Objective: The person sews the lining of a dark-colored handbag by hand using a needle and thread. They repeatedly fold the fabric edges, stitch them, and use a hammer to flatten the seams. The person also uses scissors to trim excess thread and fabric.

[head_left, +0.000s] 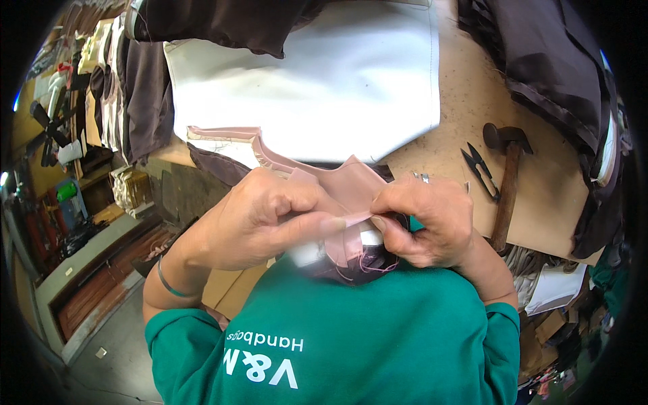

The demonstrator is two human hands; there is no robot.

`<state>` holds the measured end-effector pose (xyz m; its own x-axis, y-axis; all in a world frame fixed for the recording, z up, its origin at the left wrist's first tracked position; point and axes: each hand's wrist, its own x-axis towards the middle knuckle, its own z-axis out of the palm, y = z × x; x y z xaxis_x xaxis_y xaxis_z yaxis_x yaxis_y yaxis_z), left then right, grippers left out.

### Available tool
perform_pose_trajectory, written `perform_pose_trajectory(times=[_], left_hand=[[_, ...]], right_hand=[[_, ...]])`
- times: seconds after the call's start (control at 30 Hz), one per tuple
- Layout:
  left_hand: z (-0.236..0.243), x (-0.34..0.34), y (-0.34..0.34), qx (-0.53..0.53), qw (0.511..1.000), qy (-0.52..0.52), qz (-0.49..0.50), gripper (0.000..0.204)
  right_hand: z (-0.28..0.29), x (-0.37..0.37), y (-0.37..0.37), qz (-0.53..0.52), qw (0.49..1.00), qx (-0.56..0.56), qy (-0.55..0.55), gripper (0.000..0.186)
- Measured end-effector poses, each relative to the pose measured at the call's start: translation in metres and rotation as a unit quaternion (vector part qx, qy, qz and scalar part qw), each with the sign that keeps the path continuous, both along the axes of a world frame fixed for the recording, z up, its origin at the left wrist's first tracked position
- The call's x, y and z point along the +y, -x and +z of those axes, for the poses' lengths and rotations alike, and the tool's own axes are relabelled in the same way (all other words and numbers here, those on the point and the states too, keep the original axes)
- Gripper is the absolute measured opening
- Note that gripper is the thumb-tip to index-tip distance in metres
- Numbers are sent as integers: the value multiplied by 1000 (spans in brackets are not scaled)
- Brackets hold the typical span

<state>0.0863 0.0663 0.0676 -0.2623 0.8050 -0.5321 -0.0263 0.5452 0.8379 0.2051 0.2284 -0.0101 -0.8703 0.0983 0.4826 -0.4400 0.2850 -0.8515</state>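
Both my hands grip a pink leather piece (351,185) with a dark brown lining, held close to my chest over the table's front edge. My left hand (266,216) pinches its folded pink edge between thumb and fingers. My right hand (425,219) pinches the same edge from the right, and a ring shows on one finger. Pink thread ends (378,266) hang below the piece. The far part of the pink piece (226,135) lies on the table.
A white sheet (324,74) covers the wooden table (472,101). Black thread snips (480,169) and a hammer (506,182) lie at the right. Dark brown fabric is piled at the back (223,23) and right (553,67). Shelves and clutter stand at the left (74,169).
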Motion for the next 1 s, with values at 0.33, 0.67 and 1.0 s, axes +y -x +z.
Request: perform_pose_trajectory(times=[0.33, 0.67, 1.0], left_hand=[[3, 5, -2, -58, 997, 21, 37, 18], [0, 4, -1, -22, 998, 30, -48, 15], [0, 2, -1, -10, 998, -21, -63, 13]], right_hand=[[-11, -6, 3, -74, 972, 167, -147, 21], [-6, -2, -3, 8, 996, 76, -56, 16], [8, 20, 7, 196, 921, -281, 185, 16]])
